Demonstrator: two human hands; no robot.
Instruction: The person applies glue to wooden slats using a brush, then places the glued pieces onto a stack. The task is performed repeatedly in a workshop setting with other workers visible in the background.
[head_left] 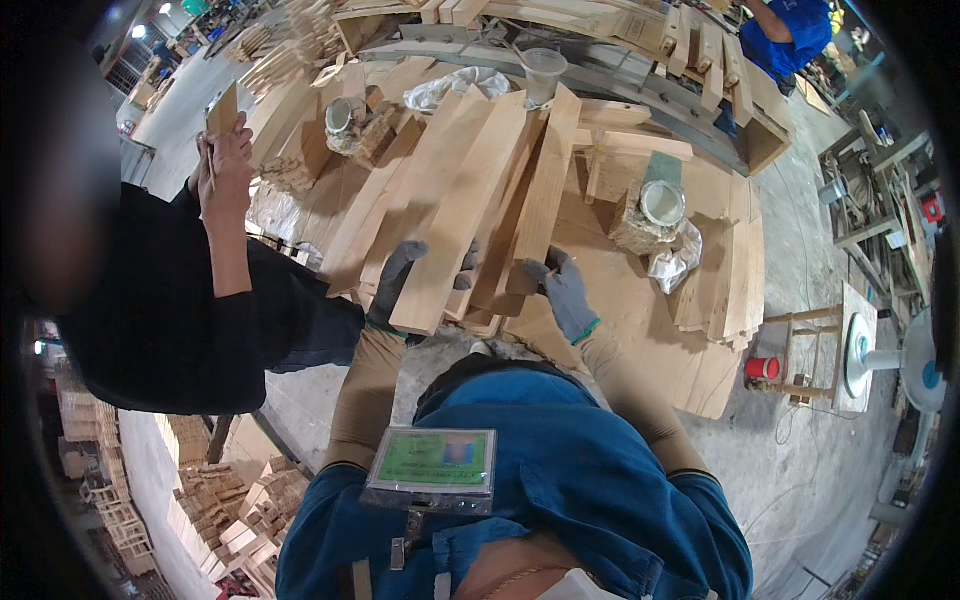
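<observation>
My left hand (396, 284), in a grey glove, grips the near end of a long pale wooden board (466, 205); its thumb side shows on the left edge and fingertips on the right. My right hand (566, 293), gloved too, has its fingers closed on the near end of a second, narrower board (549, 185). Both boards point away from me, tilted over a pile of similar planks. Between them lie more planks (503, 240), partly in shadow. The undersides of both held boards are hidden.
Beyond stands a plastic cup (543, 78). Jars (662, 204) (340, 117) sit on rough wooden blocks either side, with a white cloth (676, 258) at right. A co-worker's hand (229, 150) at left holds a wood piece. Stacked boards (722, 272) lie right; a fan (918, 362) stands farther off.
</observation>
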